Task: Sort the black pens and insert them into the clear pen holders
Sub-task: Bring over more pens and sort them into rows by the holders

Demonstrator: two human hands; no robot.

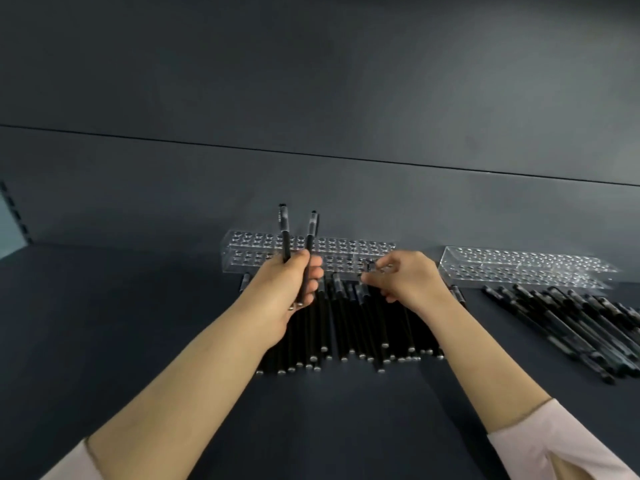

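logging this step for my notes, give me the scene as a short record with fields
left hand: grips two pens upright
right hand: pinches single pen at centre pile
centre holder: clear, behind hands, no pens seen in it
right holder: clear, right pile lies before it
surface: dark table

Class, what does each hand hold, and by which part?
Left hand grips two upright pens around their lower halves. Right hand seems to pinch the far end of one pen in the pile.
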